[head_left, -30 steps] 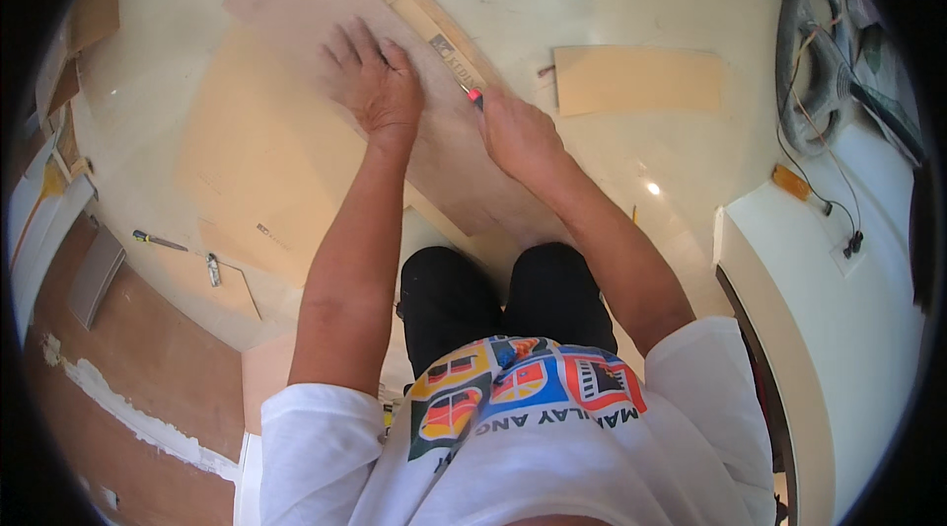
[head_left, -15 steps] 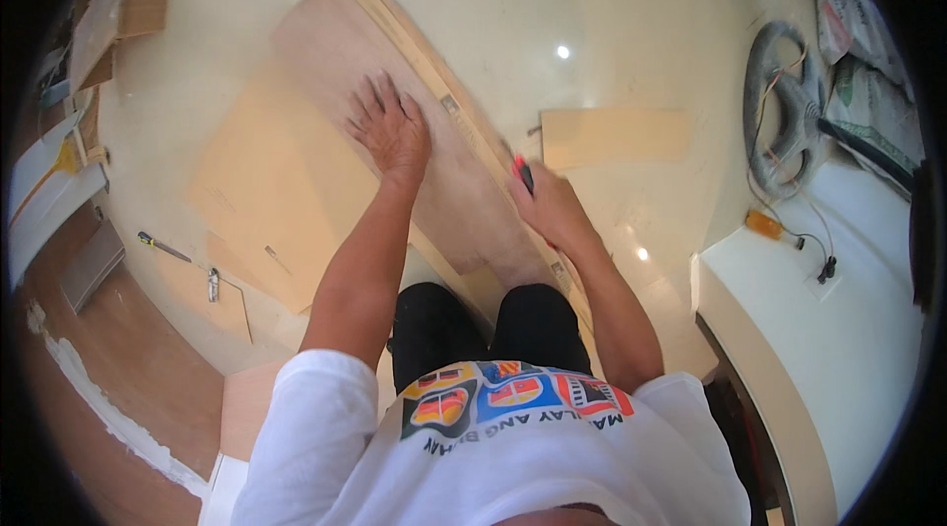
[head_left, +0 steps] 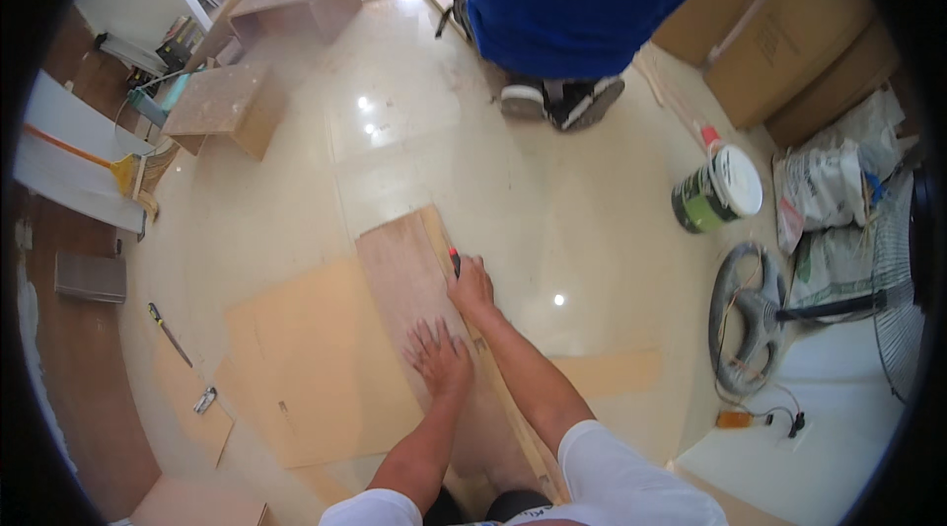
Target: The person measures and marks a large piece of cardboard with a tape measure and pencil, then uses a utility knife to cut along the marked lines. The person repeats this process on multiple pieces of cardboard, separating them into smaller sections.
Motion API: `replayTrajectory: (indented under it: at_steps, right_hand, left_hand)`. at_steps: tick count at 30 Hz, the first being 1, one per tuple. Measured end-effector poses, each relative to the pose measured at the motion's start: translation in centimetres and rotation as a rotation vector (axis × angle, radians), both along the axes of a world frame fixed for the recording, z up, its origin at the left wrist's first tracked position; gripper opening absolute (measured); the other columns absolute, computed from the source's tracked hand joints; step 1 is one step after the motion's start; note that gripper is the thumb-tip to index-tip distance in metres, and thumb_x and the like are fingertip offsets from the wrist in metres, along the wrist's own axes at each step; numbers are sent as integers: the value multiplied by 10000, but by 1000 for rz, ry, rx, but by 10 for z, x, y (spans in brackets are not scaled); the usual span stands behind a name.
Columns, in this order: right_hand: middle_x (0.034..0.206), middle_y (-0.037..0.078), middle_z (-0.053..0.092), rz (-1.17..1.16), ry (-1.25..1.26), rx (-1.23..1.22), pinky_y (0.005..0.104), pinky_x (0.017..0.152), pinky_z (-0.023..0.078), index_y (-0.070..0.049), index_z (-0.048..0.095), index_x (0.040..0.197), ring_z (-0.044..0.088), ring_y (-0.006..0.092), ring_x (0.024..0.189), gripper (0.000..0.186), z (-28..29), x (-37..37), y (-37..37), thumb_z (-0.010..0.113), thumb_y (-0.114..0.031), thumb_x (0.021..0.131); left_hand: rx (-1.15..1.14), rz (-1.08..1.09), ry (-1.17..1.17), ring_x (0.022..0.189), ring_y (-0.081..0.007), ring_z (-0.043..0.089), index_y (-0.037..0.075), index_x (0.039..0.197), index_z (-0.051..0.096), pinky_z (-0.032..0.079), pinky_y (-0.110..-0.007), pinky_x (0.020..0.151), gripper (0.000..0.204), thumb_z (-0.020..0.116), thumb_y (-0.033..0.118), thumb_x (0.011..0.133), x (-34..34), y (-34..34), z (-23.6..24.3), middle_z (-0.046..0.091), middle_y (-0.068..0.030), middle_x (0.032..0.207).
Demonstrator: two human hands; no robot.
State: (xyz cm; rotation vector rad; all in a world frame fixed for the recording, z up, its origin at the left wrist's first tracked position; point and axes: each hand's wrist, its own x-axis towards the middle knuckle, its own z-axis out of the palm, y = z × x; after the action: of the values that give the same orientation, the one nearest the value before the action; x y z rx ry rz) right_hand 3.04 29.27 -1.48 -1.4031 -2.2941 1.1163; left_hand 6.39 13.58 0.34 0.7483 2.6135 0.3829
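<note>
A long brown wooden panel lies lengthwise ahead of me, its near end by my legs. A paler wood strip runs along its right edge. My left hand rests flat on the panel with fingers spread. Farther up, at the right edge, my right hand is closed round a red-and-black-handled tool. The working end of this tool is too small to make out.
Tan sheets lie under and left of the panel. A long yellow-and-black-handled tool and a small metal tool lie farther left. A lidded bucket and a fan base stand right. Ahead kneels a person in blue.
The view has tilted up, bringing the person in blue into sight. My right hand has moved with the tool along the edge toward the panel's far end; my left hand stays flat on the panel.
</note>
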Motion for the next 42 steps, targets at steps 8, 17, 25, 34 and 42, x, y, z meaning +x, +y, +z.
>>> replayTrajectory:
  at_steps: [8, 17, 25, 34, 42]
  right_hand:
    - [1232, 222, 497, 82, -108, 28, 503, 895, 539, -30, 561, 1237, 630, 436, 1054, 376, 2, 11, -2, 638, -125, 881]
    - [1226, 211, 489, 95, -111, 1, 515, 877, 548, -17, 559, 1233, 647, 432, 1001, 356, 14, 8, -5, 615, -108, 893]
    - [1238, 230, 507, 152, -136, -3, 508, 929, 524, -45, 556, 1293, 620, 447, 1061, 424, 2, 14, 11, 621, -147, 887]
    - [1208, 269, 552, 40, -190, -4, 502, 925, 519, -6, 570, 1217, 625, 440, 1063, 434, -5, 7, 15, 693, -193, 845]
    - [1216, 254, 522, 50, -176, 80, 499, 926, 518, -7, 553, 1270, 613, 436, 1076, 463, -1, 3, -4, 680, -136, 845]
  left_hand:
    - [11, -6, -15, 1552, -359, 25, 149, 1572, 332, -34, -608, 1209, 603, 417, 353, 1012, 3, -1, -8, 153, -150, 1672]
    - [62, -15, 111, 1541, -379, 77, 111, 1532, 383, 6, -627, 1204, 567, 465, 285, 998, 5, -1, -16, 199, -182, 1648]
    - [105, -8, 104, 1538, -383, 92, 119, 1524, 403, 13, -620, 1213, 558, 474, 275, 994, 8, -4, -24, 233, -166, 1641]
    - [180, 25, 79, 1531, -387, 119, 114, 1496, 442, 25, -626, 1212, 538, 488, 280, 986, 11, -5, -32, 272, -152, 1624]
    - [203, 11, 130, 1525, -388, 137, 101, 1471, 469, 32, -632, 1210, 524, 514, 265, 976, 12, -12, -40, 301, -159, 1603]
